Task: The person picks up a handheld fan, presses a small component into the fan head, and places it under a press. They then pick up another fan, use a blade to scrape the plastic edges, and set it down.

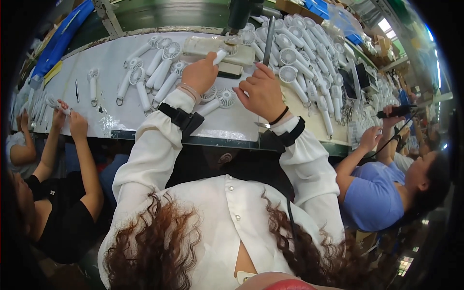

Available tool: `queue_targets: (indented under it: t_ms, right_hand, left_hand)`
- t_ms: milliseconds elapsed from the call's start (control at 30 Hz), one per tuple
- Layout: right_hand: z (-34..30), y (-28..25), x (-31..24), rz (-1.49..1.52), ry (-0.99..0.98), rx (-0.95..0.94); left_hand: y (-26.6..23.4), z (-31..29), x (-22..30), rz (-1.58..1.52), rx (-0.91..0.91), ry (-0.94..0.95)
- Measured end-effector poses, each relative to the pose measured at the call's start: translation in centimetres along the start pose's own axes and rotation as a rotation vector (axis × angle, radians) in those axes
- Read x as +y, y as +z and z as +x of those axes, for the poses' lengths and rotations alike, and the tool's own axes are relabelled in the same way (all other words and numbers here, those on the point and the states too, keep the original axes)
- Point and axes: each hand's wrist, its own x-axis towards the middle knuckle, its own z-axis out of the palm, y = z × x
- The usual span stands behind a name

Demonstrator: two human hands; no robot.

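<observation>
My left hand [199,73] is closed on the white handle of a handheld fan [220,56]. The fan's round head is under the dark press [240,17], above a pale block-shaped fixture [203,47]; the press tip partly hides it. My right hand [261,92] is at the lower end of the press's metal lever [269,41], fingers loosely bent and apart, thumb out to the left. Whether its fingertips touch the lever I cannot tell. Several white fans [169,50] lie left of my left hand, and another fan [225,98] lies just below it.
A large heap of white fans [309,53] covers the table's right side. A thin dark tool [77,91] lies on the white tabletop [58,94] at left. One person [63,203] at left handles a fan; another person [372,193] at right holds a dark tool [397,111] with a cable.
</observation>
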Motion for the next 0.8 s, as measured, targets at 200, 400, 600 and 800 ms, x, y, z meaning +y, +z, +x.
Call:
queue_targets:
  t_ms: [200, 400, 600, 800]
  right_hand:
    - [5.0, -10.8, 2.2, 1.087, 0.148, 0.209]
    - [15.0, -11.0, 11.8, 1.049, -0.055, 0.497]
    - [14.8, -7.7, 11.4, 1.050, 0.055, 0.526]
    - [5.0, 0.5, 3.1, 1.035, 0.547, 0.367]
  left_hand:
    - [-0.6, -0.6, -1.2, -0.084, 0.027, -0.003]
    - [-4.0, -4.5, -0.4, -0.162, -0.007, 0.113]
    - [-6.0, -7.8, -0.1, -0.323, 0.178, 0.233]
    - [-4.8, -9.8, 1.0, -0.520, 0.206, 0.217]
